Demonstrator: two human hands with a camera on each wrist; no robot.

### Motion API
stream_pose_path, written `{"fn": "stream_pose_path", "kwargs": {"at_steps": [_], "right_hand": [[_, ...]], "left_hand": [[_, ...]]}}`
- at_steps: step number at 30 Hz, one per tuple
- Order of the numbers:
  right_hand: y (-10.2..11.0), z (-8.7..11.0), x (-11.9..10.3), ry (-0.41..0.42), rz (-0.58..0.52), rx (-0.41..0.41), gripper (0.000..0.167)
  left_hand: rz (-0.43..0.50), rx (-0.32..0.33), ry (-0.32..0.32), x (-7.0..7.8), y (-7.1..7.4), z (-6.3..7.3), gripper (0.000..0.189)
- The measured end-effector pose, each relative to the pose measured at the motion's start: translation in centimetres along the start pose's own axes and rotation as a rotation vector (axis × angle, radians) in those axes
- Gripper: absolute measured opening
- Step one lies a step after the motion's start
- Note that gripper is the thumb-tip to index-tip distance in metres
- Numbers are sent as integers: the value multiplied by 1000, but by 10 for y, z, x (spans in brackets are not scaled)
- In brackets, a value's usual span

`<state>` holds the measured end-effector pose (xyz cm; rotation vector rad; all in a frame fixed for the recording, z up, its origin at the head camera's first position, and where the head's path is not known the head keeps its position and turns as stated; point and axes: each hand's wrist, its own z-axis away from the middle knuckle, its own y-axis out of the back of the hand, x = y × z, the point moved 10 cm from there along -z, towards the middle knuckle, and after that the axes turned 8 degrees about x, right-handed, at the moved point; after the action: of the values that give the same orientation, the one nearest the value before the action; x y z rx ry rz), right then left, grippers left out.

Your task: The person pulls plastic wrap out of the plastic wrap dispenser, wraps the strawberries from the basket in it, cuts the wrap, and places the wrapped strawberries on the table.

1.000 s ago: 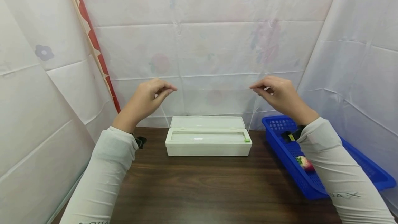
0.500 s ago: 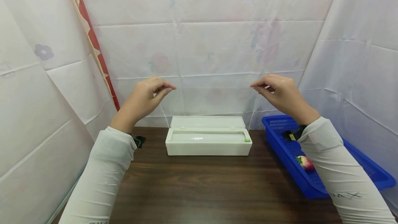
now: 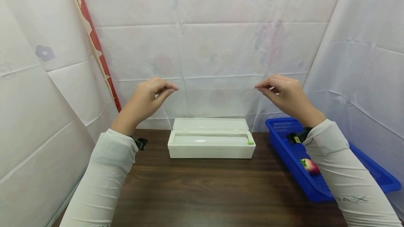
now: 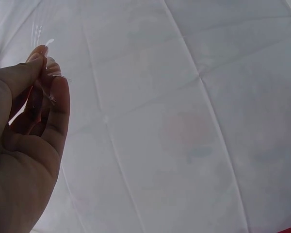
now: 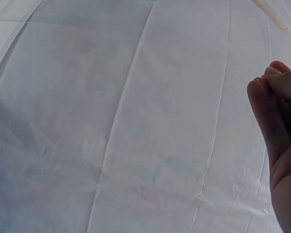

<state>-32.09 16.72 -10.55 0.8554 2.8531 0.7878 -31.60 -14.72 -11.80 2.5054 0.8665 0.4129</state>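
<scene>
Pinching a thin, clear plastic film (image 3: 217,104) near its top corners, the bare left hand (image 3: 147,98) and the bare right hand (image 3: 283,95) are raised level with each other, well apart. On the left hand, the thumb and fingertips are clamped together on the film; in the left wrist view, a few glossy wrinkles and a small bright tuft of it show at the tips. The right hand's thumb meets its index fingertip in the same kind of pinch, with only a slight glint of film visible between them in the right wrist view. The film stretches between the hands and runs down, its side edges showing as faint pale lines, to a long, white, rectangular box (image 3: 210,151), well below and between the hands. A flat white lid (image 3: 210,124) stands up along the back of the box, and a small bright-green tab (image 3: 250,142) sits at the right end of its top.

The box rests on a dark-brown wood-grain table (image 3: 202,192). To the right, a blue perforated plastic basket (image 3: 288,164) stands at an angle, partly hidden by the white right sleeve (image 3: 342,171); a red-and-cream strawberry (image 3: 310,166) with green leaves lies inside. Behind everything hangs a creased white sheet (image 3: 221,52) with faint prints.
</scene>
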Motion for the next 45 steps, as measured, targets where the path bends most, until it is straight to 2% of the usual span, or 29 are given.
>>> {"fn": "stream_pose_path", "kwargs": {"at_steps": [12,19,23,32,41,45], "right_hand": [[3,-2,-1,9,-4,20,22],[4,0,-1,-29,64,40,35],[5,0,-4,-34,66,52,34],[5,1,-5,-52,52,64,33],[5,8,9,-149,56,74,6],[3,13,16,-205,9,69,3]], "left_hand": [[5,6,10,0,2,0,14],[0,-1,30,0,2,0,15],[-4,15,30,0,4,1,15],[-68,32,24,-1,9,2,13],[-118,20,96,-7,12,7,13],[-128,30,100,-9,14,9,11]]}}
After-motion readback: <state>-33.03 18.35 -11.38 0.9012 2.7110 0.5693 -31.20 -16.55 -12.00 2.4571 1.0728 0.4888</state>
